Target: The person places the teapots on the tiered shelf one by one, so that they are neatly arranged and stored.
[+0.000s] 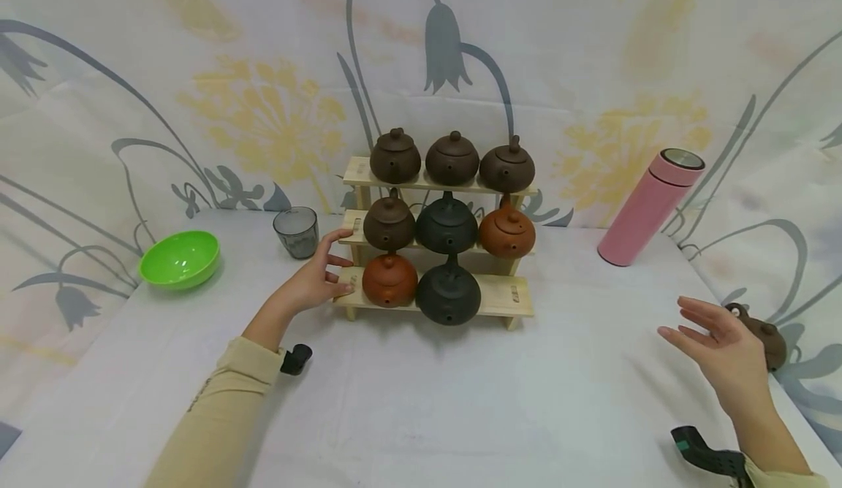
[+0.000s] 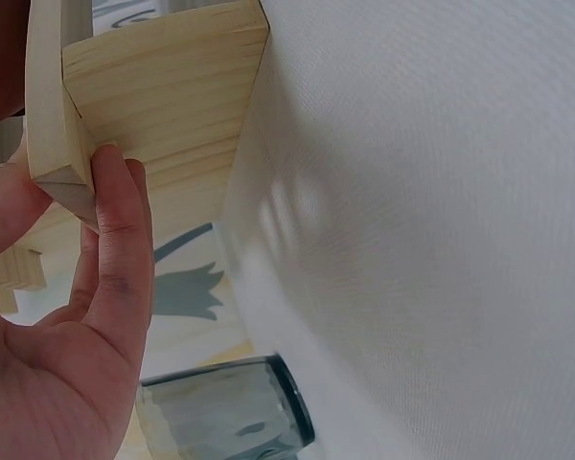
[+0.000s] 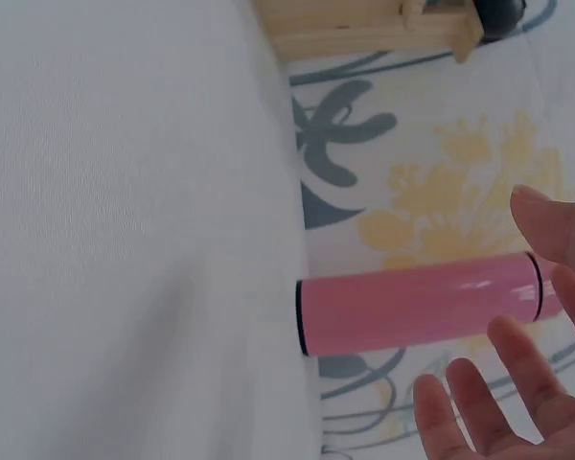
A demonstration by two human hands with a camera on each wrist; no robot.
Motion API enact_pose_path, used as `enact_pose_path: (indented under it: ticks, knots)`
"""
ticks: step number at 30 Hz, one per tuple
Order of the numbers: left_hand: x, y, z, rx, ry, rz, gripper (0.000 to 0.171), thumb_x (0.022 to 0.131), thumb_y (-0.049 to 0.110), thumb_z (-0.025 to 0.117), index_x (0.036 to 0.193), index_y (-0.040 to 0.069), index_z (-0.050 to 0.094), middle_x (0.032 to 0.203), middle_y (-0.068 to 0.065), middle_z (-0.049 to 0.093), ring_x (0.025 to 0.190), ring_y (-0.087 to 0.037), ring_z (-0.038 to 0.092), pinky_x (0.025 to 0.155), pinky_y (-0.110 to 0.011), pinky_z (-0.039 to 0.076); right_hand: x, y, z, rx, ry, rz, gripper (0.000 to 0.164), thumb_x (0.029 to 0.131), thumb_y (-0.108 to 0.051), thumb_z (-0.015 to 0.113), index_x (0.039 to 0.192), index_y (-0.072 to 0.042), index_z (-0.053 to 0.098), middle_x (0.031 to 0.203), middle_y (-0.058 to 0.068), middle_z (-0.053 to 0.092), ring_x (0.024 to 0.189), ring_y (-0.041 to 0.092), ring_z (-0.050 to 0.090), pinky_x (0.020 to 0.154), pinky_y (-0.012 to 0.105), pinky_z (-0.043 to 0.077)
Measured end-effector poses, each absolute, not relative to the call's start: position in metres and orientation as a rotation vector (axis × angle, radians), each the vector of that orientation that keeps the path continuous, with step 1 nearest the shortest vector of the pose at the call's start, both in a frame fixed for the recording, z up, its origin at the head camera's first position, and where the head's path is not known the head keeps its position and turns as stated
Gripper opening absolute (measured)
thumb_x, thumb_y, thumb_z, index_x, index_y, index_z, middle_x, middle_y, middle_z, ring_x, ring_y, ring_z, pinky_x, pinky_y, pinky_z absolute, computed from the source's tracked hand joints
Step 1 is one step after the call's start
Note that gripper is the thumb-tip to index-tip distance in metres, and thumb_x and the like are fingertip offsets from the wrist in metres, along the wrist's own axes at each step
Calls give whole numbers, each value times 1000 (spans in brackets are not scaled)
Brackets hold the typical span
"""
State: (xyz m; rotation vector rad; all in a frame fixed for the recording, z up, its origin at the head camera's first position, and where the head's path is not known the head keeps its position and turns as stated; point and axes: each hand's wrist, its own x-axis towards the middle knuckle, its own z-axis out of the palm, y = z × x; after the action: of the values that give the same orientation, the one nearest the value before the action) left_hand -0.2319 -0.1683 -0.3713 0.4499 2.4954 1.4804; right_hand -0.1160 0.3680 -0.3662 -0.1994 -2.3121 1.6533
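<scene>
A three-tier wooden stand (image 1: 496, 294) carries small clay teapots. Three brown ones, among them a middle teapot (image 1: 452, 159), line the top tier. On the middle tier sit a brown teapot (image 1: 389, 223), a dark green teapot (image 1: 446, 225) and an orange teapot (image 1: 506, 231). The bottom tier bears a reddish-orange teapot (image 1: 389, 281) and a black teapot (image 1: 449, 295). My left hand (image 1: 313, 276) pinches the left end of the bottom plank (image 2: 53, 144), thumb above and fingers beneath. Holding nothing, my right hand (image 1: 726, 349) hovers with relaxed fingers, overlapping another brown teapot (image 1: 774, 343) at the table's right edge.
Left of the stand is a grey glass cup (image 1: 297, 234), with a bright green bowl (image 1: 180, 260) farther left. A pink thermos (image 1: 647, 210) stands at the back right. Floral cloth (image 1: 559, 50) rises behind the white tabletop (image 1: 421, 408).
</scene>
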Motion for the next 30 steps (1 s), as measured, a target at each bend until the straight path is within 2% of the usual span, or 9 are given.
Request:
enact_pose_path:
  ticks: [7, 12, 15, 18, 21, 22, 26, 30]
  knots:
    - [-233, -167, -370, 460, 2497, 1476, 87, 82, -9, 65, 143, 18, 10, 127, -31, 40, 83, -32, 58, 71, -35, 48, -105, 389, -367, -319, -2110, 1752, 48, 74, 6, 75, 114, -20, 64, 106, -18, 54, 85, -9, 55, 66, 6, 42]
    - [-233, -166, -369, 476, 2493, 1481, 87, 82, -8, 65, 144, 19, 10, 130, -30, 37, 85, -33, 57, 72, -35, 48, -111, 435, -395, -540, -2145, 1483, 54, 75, 0, 76, 122, -21, 60, 107, -23, 52, 90, -9, 48, 70, 2, 38]
    - [-232, -166, -370, 478, 2482, 1491, 86, 82, -8, 65, 144, 18, 10, 132, -30, 35, 85, -33, 57, 72, -35, 48, -120, 471, -417, -694, -2140, 1355, 61, 74, -4, 78, 128, -24, 55, 115, -22, 49, 98, -8, 44, 78, 3, 35]
    - [-231, -167, -371, 467, 2477, 1499, 86, 82, -9, 64, 144, 17, 10, 130, -31, 37, 84, -33, 58, 71, -34, 48, -127, 495, -428, -868, -2070, 1300, 66, 72, -8, 80, 129, -29, 54, 125, -21, 47, 110, -5, 41, 94, 11, 30]
    - [-230, -168, -371, 467, 2481, 1501, 86, 82, -9, 64, 144, 17, 10, 128, -32, 39, 82, -32, 58, 70, -34, 48, -128, 505, -430, -1049, -2028, 1237, 65, 76, -17, 77, 132, -35, 49, 134, -20, 44, 125, 1, 35, 105, 25, 22]
    - [-230, -169, -371, 468, 2482, 1500, 86, 82, -9, 64, 144, 17, 10, 127, -32, 41, 82, -32, 58, 70, -34, 48, -129, 507, -430, -1093, -2011, 1224, 64, 77, -20, 76, 132, -37, 48, 134, -21, 43, 128, 2, 32, 107, 29, 19]
    - [-231, -169, -371, 465, 2486, 1494, 86, 82, -9, 64, 144, 18, 10, 126, -32, 42, 82, -31, 58, 70, -34, 48, -130, 518, -432, -1117, -2064, 1218, 64, 81, -28, 73, 136, -37, 43, 140, -21, 36, 134, 7, 24, 109, 33, 14]
    - [-232, -169, -371, 456, 2487, 1489, 86, 82, -9, 64, 144, 18, 10, 126, -32, 42, 83, -32, 58, 70, -34, 48, -133, 522, -433, -1032, -2229, 1267, 71, 82, -33, 70, 143, -33, 34, 148, -13, 26, 136, 19, 21, 108, 37, 18]
